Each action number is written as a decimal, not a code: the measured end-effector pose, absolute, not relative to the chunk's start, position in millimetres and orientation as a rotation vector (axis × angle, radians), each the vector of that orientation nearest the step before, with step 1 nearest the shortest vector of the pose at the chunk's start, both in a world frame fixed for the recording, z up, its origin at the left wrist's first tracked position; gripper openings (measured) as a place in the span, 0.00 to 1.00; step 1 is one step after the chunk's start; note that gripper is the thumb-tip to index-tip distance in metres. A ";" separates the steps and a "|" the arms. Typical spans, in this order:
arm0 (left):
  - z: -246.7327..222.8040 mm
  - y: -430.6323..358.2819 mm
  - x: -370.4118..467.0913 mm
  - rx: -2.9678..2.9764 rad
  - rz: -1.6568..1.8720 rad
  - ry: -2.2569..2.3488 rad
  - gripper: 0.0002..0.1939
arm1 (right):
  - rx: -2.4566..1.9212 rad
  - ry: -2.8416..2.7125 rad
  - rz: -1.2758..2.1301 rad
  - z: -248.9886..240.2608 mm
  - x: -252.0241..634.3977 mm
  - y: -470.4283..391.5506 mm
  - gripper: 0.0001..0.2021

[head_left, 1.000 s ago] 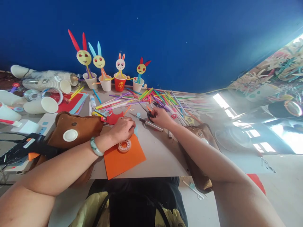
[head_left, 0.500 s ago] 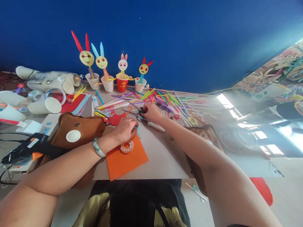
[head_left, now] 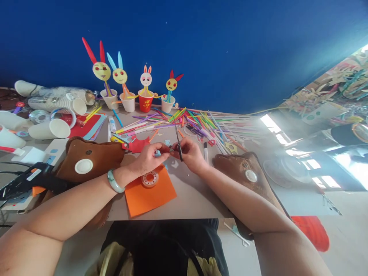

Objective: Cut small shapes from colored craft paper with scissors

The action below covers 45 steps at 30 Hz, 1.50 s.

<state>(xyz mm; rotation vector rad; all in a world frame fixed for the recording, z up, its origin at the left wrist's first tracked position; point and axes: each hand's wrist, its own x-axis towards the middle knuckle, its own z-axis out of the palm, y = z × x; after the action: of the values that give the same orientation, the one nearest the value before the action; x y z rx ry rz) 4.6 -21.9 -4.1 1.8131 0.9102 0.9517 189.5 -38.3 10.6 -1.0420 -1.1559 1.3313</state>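
My right hand point(head_left: 192, 155) is closed around a pair of black-handled scissors point(head_left: 177, 140), whose blades point up and away from me. Close beside it, my left hand point(head_left: 152, 156) has its thumb and fingers pinched together; what they hold is too small to make out. The fingertips of both hands nearly meet. Below my left hand lies orange paper point(head_left: 151, 195) with a roll of tape point(head_left: 150, 178) on it. Red paper scraps point(head_left: 138, 145) are just beyond my left hand.
Four rabbit figures in cups stand by the blue wall, one in a red cup point(head_left: 145, 102). Colored sticks point(head_left: 207, 122) spread across the back. A glue gun point(head_left: 37, 178) and paper cups point(head_left: 53, 129) are at left. Brown cushions point(head_left: 97, 153) flank the work area.
My right hand has come back toward me with the scissors, from the sticks to beside my left hand. My left hand has lifted slightly and turned toward it. The view has shifted a little.
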 end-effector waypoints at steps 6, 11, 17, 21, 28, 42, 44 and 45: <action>-3.1 -18.9 3.0 1.800 0.918 0.909 0.07 | -0.976 -1.220 1.308 6.6 186.6 -38.6 0.27; 7.0 -22.3 -1.0 2.132 1.051 1.005 0.07 | -1.013 -1.180 1.295 11.6 188.5 -43.5 0.24; 16.7 -32.0 -12.1 2.880 1.044 0.915 0.10 | -1.135 -1.109 1.375 18.7 190.1 -52.6 0.13; 17.9 -35.3 -14.4 2.899 0.975 0.821 0.12 | -1.094 -1.077 1.496 18.0 190.4 -53.4 0.13; 20.7 -40.5 -14.0 2.987 0.864 0.743 0.12 | -1.090 -1.024 1.536 21.8 188.2 -56.1 0.16; 13.3 -35.0 4.7 1.862 0.928 0.961 0.10 | -1.091 -1.055 1.323 20.9 187.6 -57.0 0.22; 13.4 -34.8 5.1 1.846 0.909 0.963 0.09 | -1.076 -1.064 1.336 19.4 186.7 -56.9 0.23; 13.5 -34.5 5.1 1.843 0.906 0.969 0.09 | -1.068 -1.065 1.347 18.7 186.4 -56.7 0.23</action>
<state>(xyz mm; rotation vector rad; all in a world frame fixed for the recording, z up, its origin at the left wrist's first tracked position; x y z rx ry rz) 5.1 -34.5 13.5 1.8432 0.9687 0.9063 186.4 -56.7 18.7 -1.0678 -1.0650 1.3474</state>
